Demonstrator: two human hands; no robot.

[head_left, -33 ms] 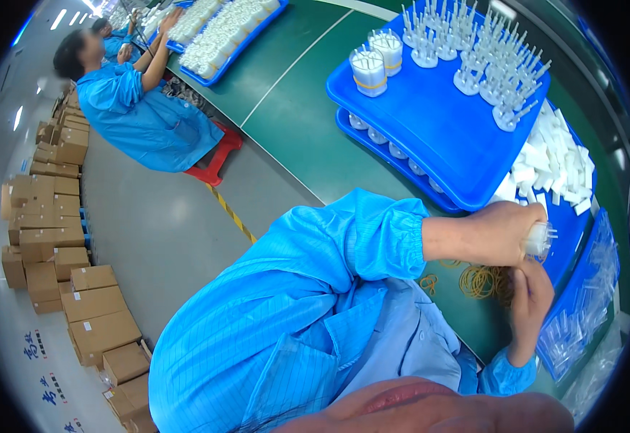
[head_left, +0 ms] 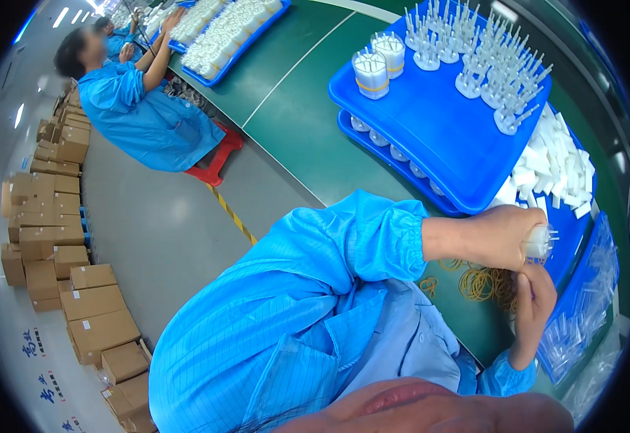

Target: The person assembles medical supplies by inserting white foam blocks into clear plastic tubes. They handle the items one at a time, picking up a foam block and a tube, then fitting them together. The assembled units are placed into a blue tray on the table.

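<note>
My left hand (head_left: 499, 237) is closed around a small bundle of clear plastic pieces (head_left: 540, 242), held just above the green table's near edge. My right hand (head_left: 535, 303) reaches up from below, and its fingertips pinch the underside of the same bundle. A loose pile of yellow rubber bands (head_left: 482, 283) lies on the table right under both hands. My blue sleeves fill the lower middle of the view.
A blue tray (head_left: 437, 137) carries upright white pronged parts and two banded bundles (head_left: 371, 72). White blocks (head_left: 554, 162) lie in a lower tray and clear bags (head_left: 582, 310) to the right. A seated co-worker (head_left: 138, 112), a red stool (head_left: 214, 164) and stacked cardboard boxes (head_left: 51, 238) are on the left.
</note>
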